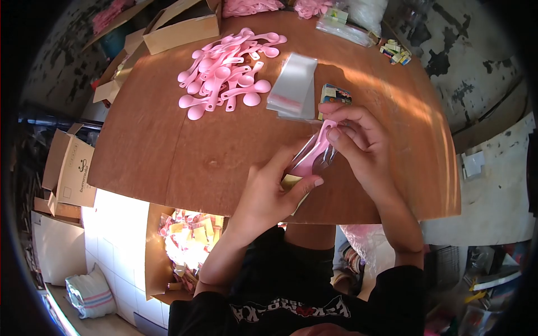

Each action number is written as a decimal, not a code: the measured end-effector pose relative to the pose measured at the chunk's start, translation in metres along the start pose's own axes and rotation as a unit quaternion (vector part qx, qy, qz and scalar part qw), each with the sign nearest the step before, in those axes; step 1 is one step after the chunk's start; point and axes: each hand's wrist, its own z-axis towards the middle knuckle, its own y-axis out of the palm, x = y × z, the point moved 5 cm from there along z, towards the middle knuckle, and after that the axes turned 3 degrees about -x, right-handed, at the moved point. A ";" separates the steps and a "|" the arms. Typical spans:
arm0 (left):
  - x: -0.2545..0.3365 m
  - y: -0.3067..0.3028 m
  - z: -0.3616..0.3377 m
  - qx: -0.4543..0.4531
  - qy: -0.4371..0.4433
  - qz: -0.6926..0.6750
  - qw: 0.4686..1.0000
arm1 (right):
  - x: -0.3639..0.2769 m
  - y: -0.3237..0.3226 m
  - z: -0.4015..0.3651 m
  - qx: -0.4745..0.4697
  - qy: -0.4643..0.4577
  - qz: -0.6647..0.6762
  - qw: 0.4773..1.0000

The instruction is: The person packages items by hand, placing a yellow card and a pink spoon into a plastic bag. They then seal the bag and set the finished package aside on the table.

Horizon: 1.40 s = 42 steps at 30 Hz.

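Between my hands, over the table's front part, a pink spoon (318, 151) lies inside or against a clear plastic bag. My left hand (274, 187) grips the bag's lower end, its thumb on top, with a yellowish card (290, 180) partly showing under it. My right hand (358, 143) pinches the spoon's upper end between thumb and fingers. Just beyond my right hand is a small stack of printed cards (336, 94), partly hidden by the fingers. Flat clear bags (294, 87) lie to its left. A pile of pink spoons (224, 75) is further left.
The brown wooden table (145, 145) has a curved far edge. An open cardboard box (182, 25) stands at the back left. Small packets (395, 51) and plastic packs (344, 31) lie at the back right. Below the front edge is a box of packed items (190, 235).
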 end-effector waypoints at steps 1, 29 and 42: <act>0.004 -0.001 0.000 -0.002 0.009 0.006 1.000 | -0.004 0.001 0.001 -0.004 0.000 -0.001 1.000; 0.028 -0.045 0.003 0.071 0.033 -0.146 0.986 | -0.066 0.041 0.027 -0.122 -0.119 -0.219 0.961; 0.064 -0.038 -0.007 0.067 0.093 0.208 0.972 | -0.082 0.061 0.008 -0.123 -0.249 -0.479 0.832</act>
